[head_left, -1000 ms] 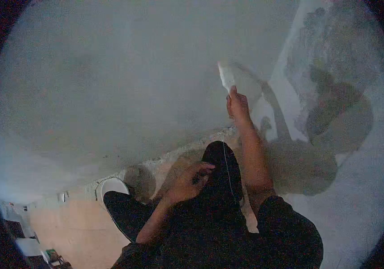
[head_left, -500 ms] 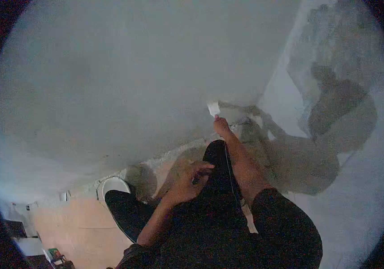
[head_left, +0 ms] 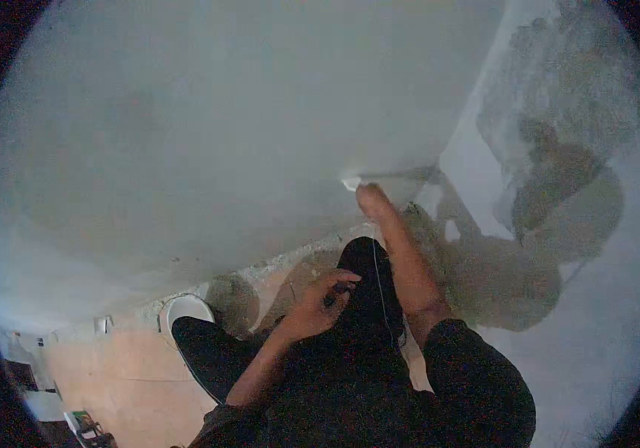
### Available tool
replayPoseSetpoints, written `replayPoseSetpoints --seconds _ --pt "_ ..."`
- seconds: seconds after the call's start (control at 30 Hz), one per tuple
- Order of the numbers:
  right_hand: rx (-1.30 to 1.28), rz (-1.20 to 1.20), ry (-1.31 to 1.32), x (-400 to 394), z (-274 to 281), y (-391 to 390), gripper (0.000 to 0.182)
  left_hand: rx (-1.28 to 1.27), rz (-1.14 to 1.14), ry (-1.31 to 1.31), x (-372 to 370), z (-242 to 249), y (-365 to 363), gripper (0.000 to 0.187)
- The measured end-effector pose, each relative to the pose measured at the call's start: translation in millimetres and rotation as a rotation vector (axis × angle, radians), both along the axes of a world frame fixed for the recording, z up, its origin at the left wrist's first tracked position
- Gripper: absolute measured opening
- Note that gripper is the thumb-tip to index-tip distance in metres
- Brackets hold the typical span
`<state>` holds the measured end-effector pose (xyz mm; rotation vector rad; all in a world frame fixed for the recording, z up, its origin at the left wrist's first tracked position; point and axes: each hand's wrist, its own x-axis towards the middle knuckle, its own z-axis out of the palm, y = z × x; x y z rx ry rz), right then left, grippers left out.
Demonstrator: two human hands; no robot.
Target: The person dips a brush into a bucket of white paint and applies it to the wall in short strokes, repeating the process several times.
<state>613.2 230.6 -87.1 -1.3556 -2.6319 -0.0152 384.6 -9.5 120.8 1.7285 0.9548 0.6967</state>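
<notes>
My right hand (head_left: pixel 373 201) is closed around the handle of a putty knife (head_left: pixel 350 183). Its small bright blade lies against the grey wall (head_left: pixel 260 134), low down near the corner, and a pale glow shows on the wall beside it. My left hand (head_left: pixel 320 305) is held over my dark-clothed leg (head_left: pixel 365 261), fingers curled toward the thumb. Something dark shows between those fingers, and I cannot tell what it is. A thin pale cord (head_left: pixel 381 287) hangs between my forearms.
A white bucket (head_left: pixel 189 305) stands beside my other knee, close to the rough wall base. The side wall (head_left: pixel 589 358) on the right has grey patches and my shadow. Pinkish-tan floor (head_left: pixel 133 373) lies at lower left, with small items (head_left: pixel 84 425) near its edge.
My right hand has turned and moved slightly up, so the blade appears flatter and narrower. My left hand has stayed almost in place.
</notes>
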Motion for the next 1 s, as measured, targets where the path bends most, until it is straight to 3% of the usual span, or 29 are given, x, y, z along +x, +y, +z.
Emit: replayPoseSetpoints --seconds 0.07,0.17,0.2,0.27,0.33,0.4,0.43,0.53,0.57,0.67,0.7,0.73,0.77,0.8,0.83,0.87,0.93,0.97,1.0 --pt "-0.856 -0.81 1.096 -26 124 -26 0.052 -0.004 0.002 0.012 -1 -2 -2 0.036" --pt "-0.764 -0.81 1.224 -31 153 -46 0.058 0.086 -0.011 0.012 -5 -5 1 0.037" --pt "-0.765 -0.809 1.223 -34 145 -49 0.058 0.061 -0.015 -0.008 -4 0 1 0.037" --pt "-0.299 -0.624 1.142 -47 132 -53 0.059 0.035 -0.015 -0.03 -6 -1 2 0.036" --pt "-0.285 -0.572 1.097 -59 124 -47 0.058 0.163 0.002 0.025 -5 -8 3 0.036" --pt "-0.316 -0.543 0.822 -71 96 -32 0.053 0.107 -0.009 -0.007 -5 -14 5 0.036" --pt "-0.188 -0.41 0.639 -73 72 -29 0.045 0.053 -0.022 -0.04 -4 -15 5 0.036" --pt "-0.133 -0.501 0.653 -92 50 -40 0.038 0.091 -0.017 -0.044 -1 -11 4 0.036" --pt "-0.364 -0.651 0.763 -96 48 -34 0.035 0.089 -0.01 -0.045 1 -6 3 0.036" --pt "-0.418 -0.643 0.78 -100 22 -46 0.036 0.073 0.016 -0.093 -2 -1 3 0.036" --pt "-0.49 -0.719 0.728 -100 -15 -40 0.047 0.056 0.02 -0.089 -4 -4 4 0.036" --pt "-0.49 -0.716 0.727 -97 -44 -36 0.047 0.042 0.023 -0.084 -7 -7 5 0.036" --pt "-0.451 -0.559 0.47 -93 -66 -33 0.048 0.046 0.027 -0.084 -8 -7 6 0.036" --pt "-0.406 -0.399 0.216 -90 -67 -38 0.049 0.054 0.032 -0.079 -10 -7 7 0.036" --pt "-0.495 -0.312 0.473 -85 -69 -45 0.044 0.062 0.035 -0.075 -11 -6 6 0.036" --pt "-0.493 -0.309 0.471 -89 -70 -43 0.044 0.065 0.039 -0.076 -13 -5 6 0.036" --pt "0.032 -0.125 0.171 -105 -60 -39 0.042 0.004 0.033 -0.1 -15 -2 6 0.037" --pt "0.037 -0.122 0.169 -113 -45 -35 0.042 0.009 0.035 -0.102 -15 -2 6 0.037" --pt "-0.416 -0.307 0.507 -123 6 -37 0.042 0.004 0.038 -0.095 -17 -1 6 0.037"
